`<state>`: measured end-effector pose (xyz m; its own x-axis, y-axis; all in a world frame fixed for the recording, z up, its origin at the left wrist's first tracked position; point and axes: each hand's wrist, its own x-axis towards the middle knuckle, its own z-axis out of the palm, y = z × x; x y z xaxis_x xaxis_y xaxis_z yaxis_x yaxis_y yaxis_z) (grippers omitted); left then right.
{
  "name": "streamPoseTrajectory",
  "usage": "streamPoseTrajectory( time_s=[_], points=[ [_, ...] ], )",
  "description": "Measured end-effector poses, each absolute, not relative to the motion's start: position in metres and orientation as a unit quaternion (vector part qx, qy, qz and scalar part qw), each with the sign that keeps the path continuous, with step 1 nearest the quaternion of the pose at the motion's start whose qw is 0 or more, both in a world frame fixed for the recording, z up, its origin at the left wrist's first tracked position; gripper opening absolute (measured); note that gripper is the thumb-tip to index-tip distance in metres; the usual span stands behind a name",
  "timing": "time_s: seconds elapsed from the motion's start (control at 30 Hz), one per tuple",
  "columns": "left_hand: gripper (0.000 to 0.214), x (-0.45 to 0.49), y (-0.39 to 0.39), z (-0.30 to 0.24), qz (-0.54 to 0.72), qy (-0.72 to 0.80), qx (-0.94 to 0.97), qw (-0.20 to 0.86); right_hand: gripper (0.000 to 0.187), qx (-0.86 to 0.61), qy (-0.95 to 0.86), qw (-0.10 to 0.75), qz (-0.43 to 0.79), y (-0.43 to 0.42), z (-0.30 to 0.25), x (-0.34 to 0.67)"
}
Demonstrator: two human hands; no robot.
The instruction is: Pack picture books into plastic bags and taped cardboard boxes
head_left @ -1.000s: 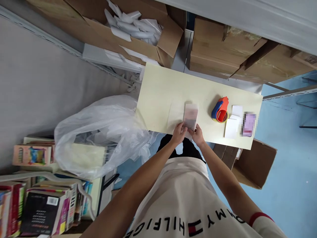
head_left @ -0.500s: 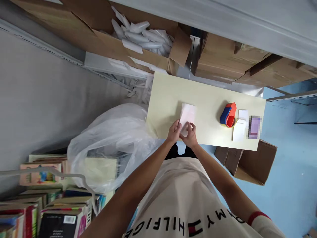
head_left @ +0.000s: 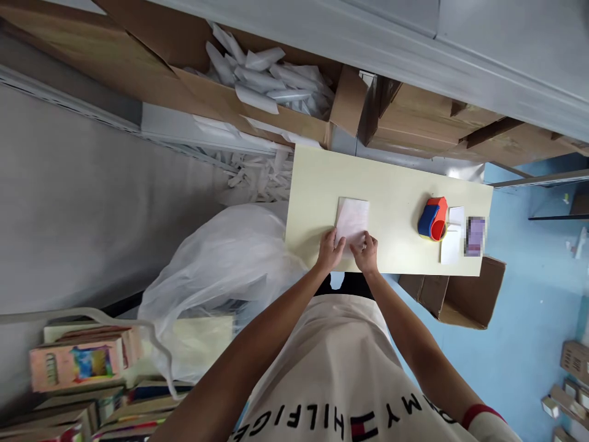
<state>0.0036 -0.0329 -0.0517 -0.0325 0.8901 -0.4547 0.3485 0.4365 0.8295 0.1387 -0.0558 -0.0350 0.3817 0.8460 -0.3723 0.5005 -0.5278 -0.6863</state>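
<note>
A pale pinkish-white flat packet point(head_left: 352, 219) lies on the cream table point(head_left: 396, 184) near its front edge. My left hand point(head_left: 329, 249) grips the packet's near left corner, fingers curled on it. My right hand point(head_left: 367, 251) pinches the packet's near right edge, fingers closed. Both hands sit side by side at the table's front edge.
A red and blue tape dispenser point(head_left: 432, 218) and white cards point(head_left: 451, 240) lie at the table's right. A clear plastic bag point(head_left: 221, 276) bulges at the left. Cardboard boxes point(head_left: 257, 86) with white packets stand behind, another box point(head_left: 460, 294) is under the table, and books point(head_left: 78, 368) are stacked bottom left.
The packet has been turned and laid flat, its pale side now up. My hands have shifted to its near edge. The view has drifted, so the table sits further right.
</note>
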Motion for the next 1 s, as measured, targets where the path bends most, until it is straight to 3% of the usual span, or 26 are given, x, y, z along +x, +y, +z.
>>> streamPoseTrajectory(
  time_s=[0.37, 0.53, 1.0],
  points=[
    [0.044, -0.067, 0.049, -0.057, 0.349, 0.697, 0.421, 0.463, 0.055, -0.732, -0.501, 0.239, 0.395, 0.042, -0.045, 0.072],
    [0.046, -0.079, 0.079, -0.064, 0.383, 0.689, 0.409, 0.460, 0.057, -0.717, -0.532, 0.217, 0.394, 0.074, -0.045, 0.062],
    [0.055, -0.082, 0.086, -0.069, 0.365, 0.686, 0.472, 0.417, 0.059, -0.690, -0.544, 0.201, 0.433, 0.094, -0.049, 0.075]
  ],
)
